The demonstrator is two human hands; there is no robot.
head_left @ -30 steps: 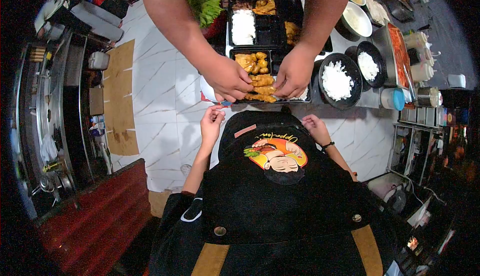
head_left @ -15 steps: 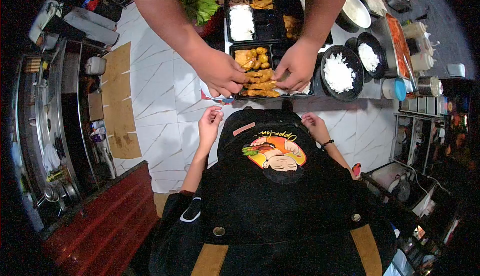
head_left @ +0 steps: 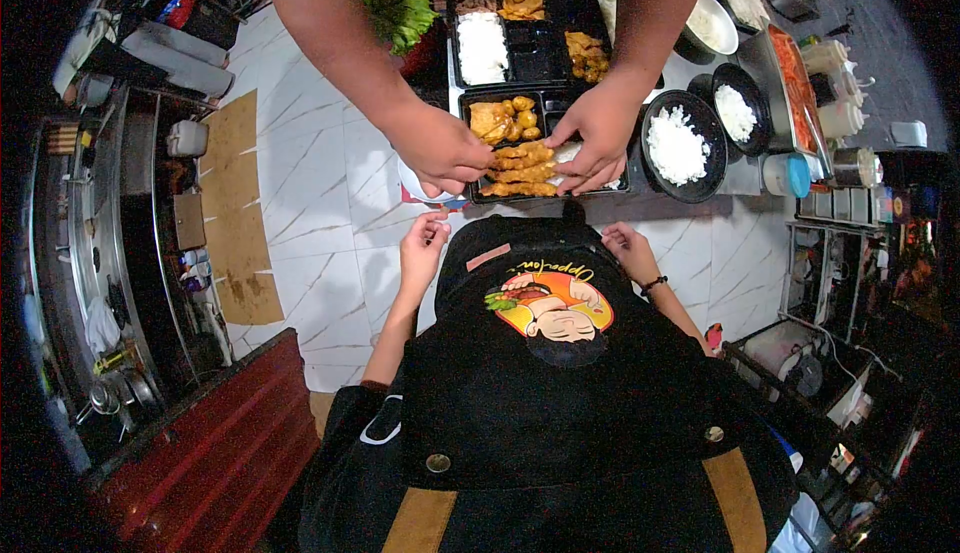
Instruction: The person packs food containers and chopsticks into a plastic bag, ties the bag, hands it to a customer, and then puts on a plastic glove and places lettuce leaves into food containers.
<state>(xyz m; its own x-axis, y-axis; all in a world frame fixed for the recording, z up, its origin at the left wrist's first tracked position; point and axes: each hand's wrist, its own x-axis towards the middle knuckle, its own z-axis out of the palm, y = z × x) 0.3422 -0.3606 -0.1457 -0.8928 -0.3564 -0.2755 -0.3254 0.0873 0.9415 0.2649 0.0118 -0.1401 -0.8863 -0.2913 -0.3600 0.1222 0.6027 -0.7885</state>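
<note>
My left hand (head_left: 424, 247) hangs below the near edge of the work table, fingers loosely curled and apart, holding nothing visible. On the other side of my black apron (head_left: 560, 393), my right hand (head_left: 630, 249) is likewise empty with bent, relaxed fingers. Both are nearest to a black bento tray (head_left: 463, 105), but touch nothing there. Across from me, a co-worker's two hands (head_left: 440, 151) press at the ends of golden-brown breaded strips (head_left: 522, 166) in that tray. Yellow egg-like pieces (head_left: 522, 118) fill its upper-left compartment. White rice is partly hidden under the co-worker's fingers.
Two black bowls of rice (head_left: 680, 146) stand right of the tray. Another bento tray (head_left: 482, 48) lies behind it. Leafy lettuce (head_left: 395, 3) is at the upper left. A metal pan of red food (head_left: 792, 83) and squeeze bottles (head_left: 838, 88) line the right side.
The co-worker's hand on the right has spread its fingers along the strips and uncovered some rice. My own hands have hardly moved.
</note>
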